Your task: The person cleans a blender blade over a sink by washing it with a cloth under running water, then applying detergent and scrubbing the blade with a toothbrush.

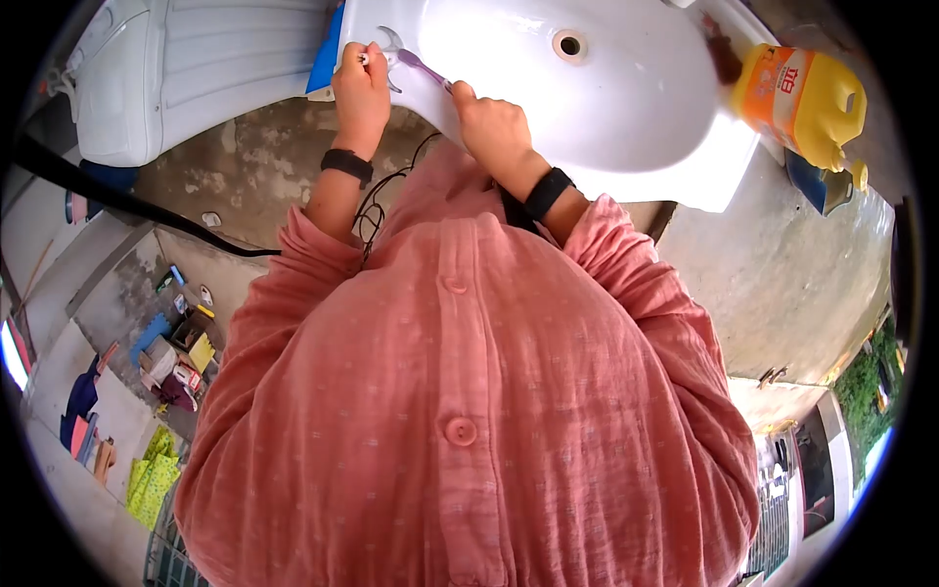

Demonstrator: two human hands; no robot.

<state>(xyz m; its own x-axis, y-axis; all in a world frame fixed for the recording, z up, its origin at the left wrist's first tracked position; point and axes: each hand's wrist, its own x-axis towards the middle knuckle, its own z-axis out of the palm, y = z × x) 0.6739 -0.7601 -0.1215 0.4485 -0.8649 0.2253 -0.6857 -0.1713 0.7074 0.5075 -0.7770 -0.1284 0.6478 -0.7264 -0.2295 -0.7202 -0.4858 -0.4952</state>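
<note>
My left hand [362,93] is closed at the left end of a white sink [587,181], gripping a small pale handle. A grey, curved, two-pronged piece [392,59] sticks out beside its fingers; the join between it and the handle is hard to make out. My right hand [497,129] is wrapped round a purple toothbrush [426,71], over the sink's near rim. The brush head points left and touches or nearly touches the grey piece. Both wrists wear black bands.
A yellow jug with an orange label [782,96] lies at the sink's right end. The drain [569,45] is in the basin. A white ribbed appliance [210,83] and a blue object [326,61] are at left. Dark cables [374,201] hang below my hands.
</note>
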